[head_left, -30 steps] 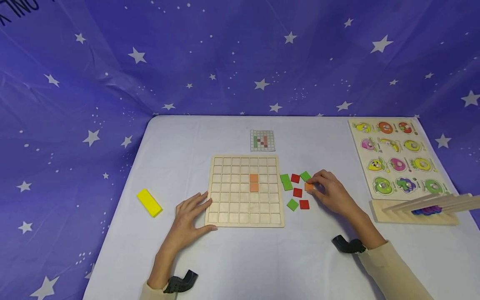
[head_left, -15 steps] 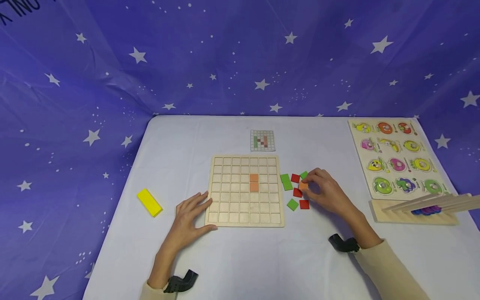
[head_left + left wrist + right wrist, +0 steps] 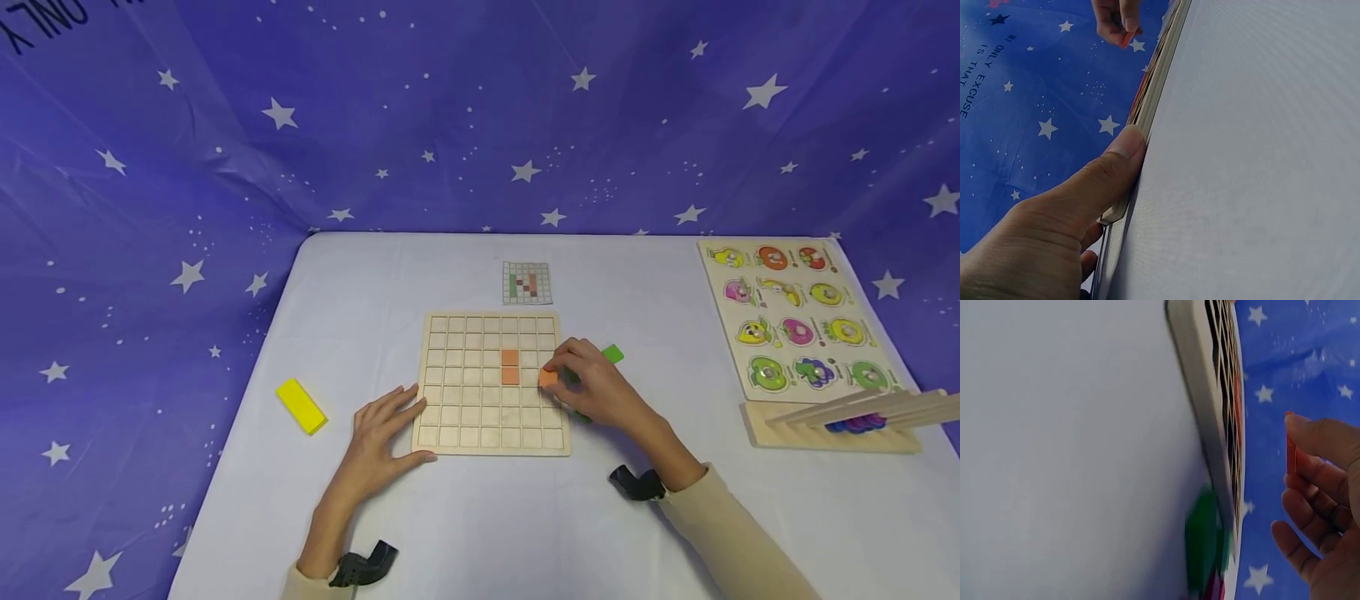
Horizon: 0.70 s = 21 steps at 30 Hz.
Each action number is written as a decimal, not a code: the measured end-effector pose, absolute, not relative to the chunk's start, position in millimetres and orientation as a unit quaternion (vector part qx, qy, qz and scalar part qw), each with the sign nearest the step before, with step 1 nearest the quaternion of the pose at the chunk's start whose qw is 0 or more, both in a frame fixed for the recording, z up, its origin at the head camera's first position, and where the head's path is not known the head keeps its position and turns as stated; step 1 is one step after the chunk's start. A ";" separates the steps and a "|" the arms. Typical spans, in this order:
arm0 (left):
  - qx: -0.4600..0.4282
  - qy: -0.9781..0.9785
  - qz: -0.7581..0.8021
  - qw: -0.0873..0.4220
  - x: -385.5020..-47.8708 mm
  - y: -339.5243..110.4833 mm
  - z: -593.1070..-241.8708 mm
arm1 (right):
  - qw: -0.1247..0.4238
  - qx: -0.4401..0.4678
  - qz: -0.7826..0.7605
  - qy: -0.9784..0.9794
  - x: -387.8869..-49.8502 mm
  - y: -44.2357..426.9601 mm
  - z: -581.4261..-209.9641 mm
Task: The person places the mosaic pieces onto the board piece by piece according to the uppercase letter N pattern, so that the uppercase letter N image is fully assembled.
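In the head view my right hand (image 3: 600,387) pinches an orange square tile (image 3: 548,377) between thumb and fingertips, above the right side of the wooden grid board (image 3: 465,414). The right wrist view shows the tile (image 3: 1291,450) edge-on in that hand, raised off the table. Two more orange tiles (image 3: 510,367) lie in neighbouring cells of one column. My left hand (image 3: 378,442) rests at the board's lower left corner, its fingers extended along the left side and its thumb (image 3: 1125,144) against the near edge. A green tile (image 3: 613,354) shows past my right hand, which covers most other loose tiles.
A small pattern card (image 3: 527,283) lies behind the board. On the left is a yellow block (image 3: 302,407). At the right lie a fruit puzzle board (image 3: 798,312) and a wooden rack (image 3: 832,429) with slats.
My right hand has carried the orange tile leftward from among the loose tiles to over the board's right side. The left hand has stayed at the corner.
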<state>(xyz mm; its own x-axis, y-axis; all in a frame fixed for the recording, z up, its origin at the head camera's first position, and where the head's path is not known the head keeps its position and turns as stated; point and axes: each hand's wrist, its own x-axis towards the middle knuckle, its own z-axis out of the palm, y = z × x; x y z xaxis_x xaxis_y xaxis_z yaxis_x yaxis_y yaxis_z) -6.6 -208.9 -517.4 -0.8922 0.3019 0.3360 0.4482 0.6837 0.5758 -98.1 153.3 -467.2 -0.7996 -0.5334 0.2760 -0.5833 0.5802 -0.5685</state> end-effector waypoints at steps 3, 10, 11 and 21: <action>-0.206 -0.911 -0.341 0.106 -6.3 -208.7 -517.1 | 0.034 0.324 0.338 -0.883 -97.2 140.3 -469.1; -0.204 -0.911 -0.342 0.104 -6.1 -208.1 -515.2 | 0.017 0.334 0.330 -0.883 -97.4 120.2 -475.1; -0.203 -0.912 -0.341 0.103 -6.2 -208.2 -515.1 | 0.016 0.335 0.327 -0.884 -97.9 118.2 -475.7; -0.199 -0.913 -0.341 0.098 -6.3 -208.2 -514.4 | 0.005 0.348 0.296 -0.889 -102.3 106.0 -483.6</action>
<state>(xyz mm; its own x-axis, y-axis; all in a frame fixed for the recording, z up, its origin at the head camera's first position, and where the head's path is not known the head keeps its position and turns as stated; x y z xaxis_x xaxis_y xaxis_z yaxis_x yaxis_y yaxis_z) -6.3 -208.2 -514.4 -0.9019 0.2959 0.3147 0.4298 0.6880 0.5848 -102.3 106.0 -483.6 -0.7576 -0.6165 0.2144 -0.6219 0.5818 -0.5242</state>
